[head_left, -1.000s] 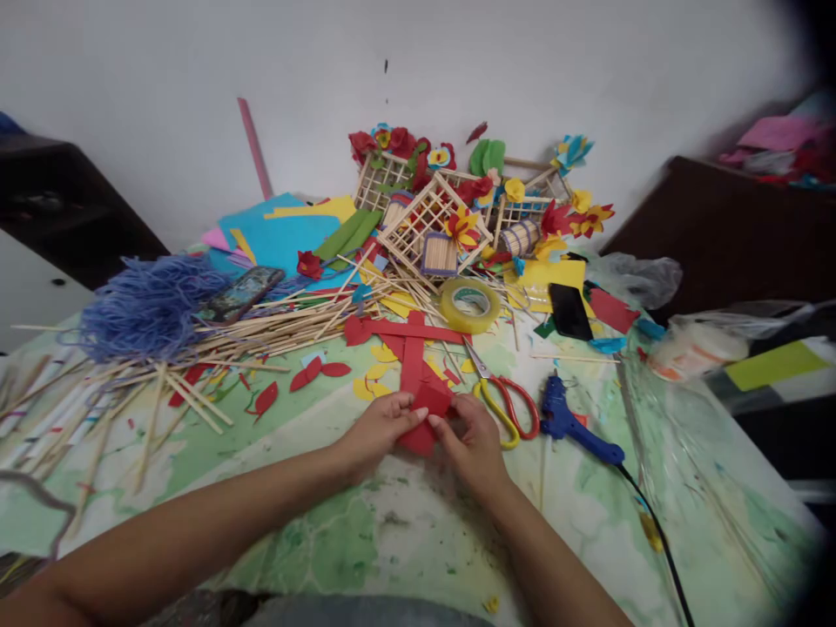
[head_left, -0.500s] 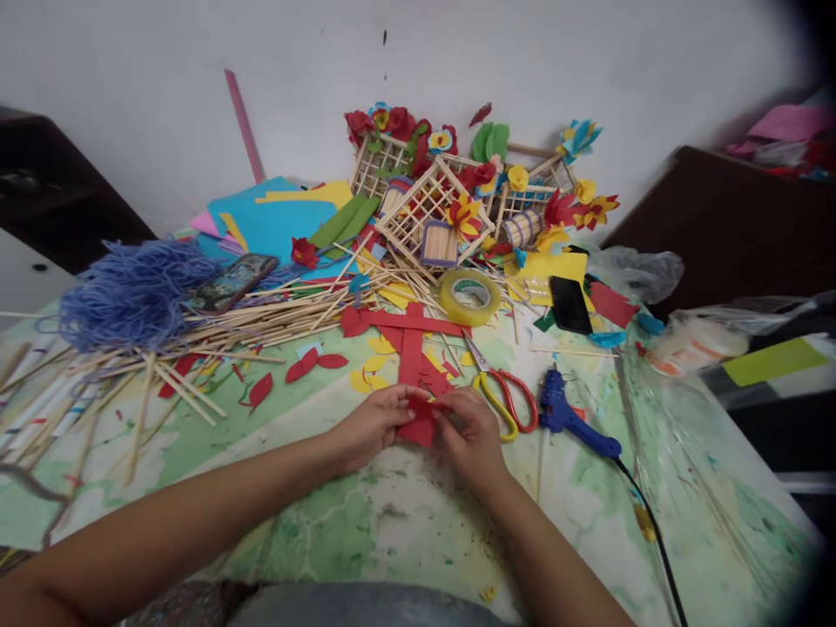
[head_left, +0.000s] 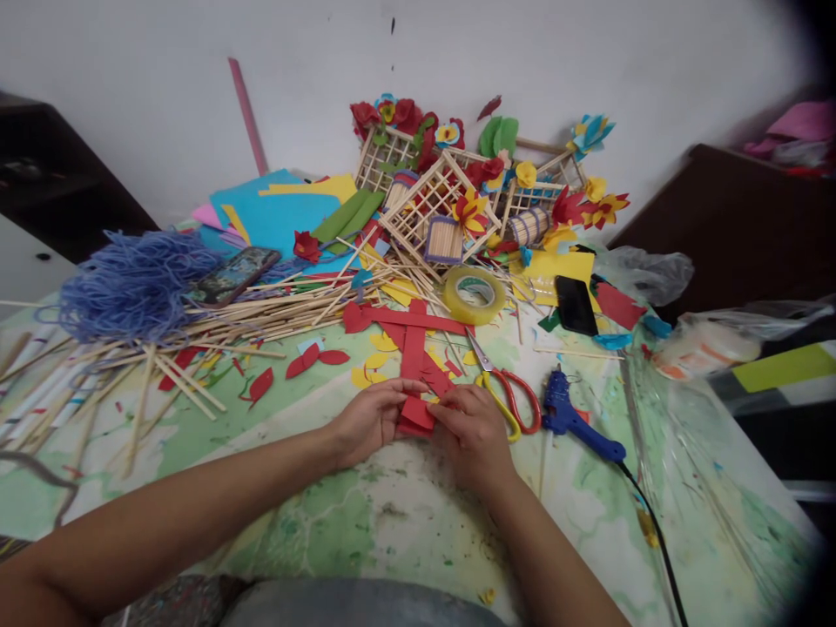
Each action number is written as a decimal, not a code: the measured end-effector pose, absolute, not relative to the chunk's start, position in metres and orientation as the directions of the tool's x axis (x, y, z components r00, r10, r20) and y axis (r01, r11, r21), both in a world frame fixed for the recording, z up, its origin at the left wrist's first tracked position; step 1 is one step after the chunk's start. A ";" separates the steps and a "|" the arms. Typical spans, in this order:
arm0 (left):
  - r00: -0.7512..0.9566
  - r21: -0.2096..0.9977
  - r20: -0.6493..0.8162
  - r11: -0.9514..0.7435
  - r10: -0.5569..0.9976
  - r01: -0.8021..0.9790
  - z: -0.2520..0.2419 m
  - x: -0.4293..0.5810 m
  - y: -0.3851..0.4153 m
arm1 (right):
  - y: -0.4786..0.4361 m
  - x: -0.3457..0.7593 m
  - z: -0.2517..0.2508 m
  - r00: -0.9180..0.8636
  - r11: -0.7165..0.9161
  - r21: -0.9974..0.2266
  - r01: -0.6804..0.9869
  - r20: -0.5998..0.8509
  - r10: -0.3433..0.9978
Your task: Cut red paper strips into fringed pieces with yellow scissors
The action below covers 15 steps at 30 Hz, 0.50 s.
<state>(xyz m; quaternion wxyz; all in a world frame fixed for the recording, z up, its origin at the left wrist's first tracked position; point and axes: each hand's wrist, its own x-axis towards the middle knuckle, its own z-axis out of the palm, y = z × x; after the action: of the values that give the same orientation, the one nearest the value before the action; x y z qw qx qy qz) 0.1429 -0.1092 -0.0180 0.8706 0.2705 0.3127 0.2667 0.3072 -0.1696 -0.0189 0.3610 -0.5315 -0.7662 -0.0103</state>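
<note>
The **left hand** (head_left: 372, 422) and **right hand** (head_left: 474, 437) press together from either side, fingertips pinching a **folded red paper piece** (head_left: 416, 415) at the near end of a **red paper cross** (head_left: 413, 359). The cross's long strip runs straight away from the grip toward the far side, with neither hand clearly nearer. A shorter strip crosses it farther off, its left end shaped like a leaf. Just right of the right hand lie **red-and-yellow-handled scissors** (head_left: 506, 401), then a **blue glue gun** (head_left: 575, 427).
</note>
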 end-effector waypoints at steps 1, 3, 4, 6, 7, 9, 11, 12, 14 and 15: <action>0.669 0.637 -0.394 0.712 0.631 -0.297 -0.018 0.143 -0.109 | -0.169 0.307 -0.019 -0.185 0.439 -0.357 0.825 0.563 0.806; 0.669 0.658 -0.380 0.695 0.639 -0.290 -0.018 0.143 -0.110 | -0.169 0.308 -0.019 -0.199 0.447 -0.344 0.826 0.564 0.802; 0.661 0.677 -0.375 0.679 0.650 -0.283 -0.019 0.143 -0.111 | -0.168 0.308 -0.019 -0.204 0.452 -0.342 0.824 0.564 0.800; 0.639 0.721 -0.364 0.639 0.678 -0.267 -0.020 0.144 -0.112 | -0.168 0.308 -0.019 -0.201 0.456 -0.356 0.815 0.565 0.800; 0.632 0.740 -0.354 0.620 0.689 -0.262 -0.021 0.145 -0.113 | -0.168 0.308 -0.019 -0.192 0.455 -0.377 0.807 0.561 0.805; 0.628 0.765 -0.334 0.591 0.703 -0.254 -0.023 0.146 -0.114 | -0.169 0.308 -0.019 -0.154 0.440 -0.453 0.775 0.540 0.827; 0.635 0.780 -0.325 0.579 0.701 -0.239 -0.023 0.147 -0.115 | -0.171 0.307 -0.019 -0.083 0.402 -0.562 0.723 0.507 0.858; 0.636 0.785 -0.327 0.576 0.699 -0.229 -0.023 0.148 -0.116 | -0.171 0.307 -0.019 -0.044 0.376 -0.616 0.692 0.484 0.874; 0.634 0.796 -0.330 0.567 0.699 -0.211 -0.023 0.148 -0.116 | -0.172 0.305 -0.019 0.022 0.324 -0.699 0.637 0.437 0.899; 0.631 0.804 -0.327 0.558 0.704 -0.206 -0.023 0.149 -0.117 | -0.172 0.305 -0.018 0.041 0.303 -0.725 0.618 0.415 0.909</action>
<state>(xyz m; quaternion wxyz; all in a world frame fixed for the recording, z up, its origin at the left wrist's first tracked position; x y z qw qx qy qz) 0.1486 -0.1167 -0.0228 0.8194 0.3794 0.3279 0.2778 0.3049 -0.1723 -0.0182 0.4458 -0.5671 -0.6731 0.1633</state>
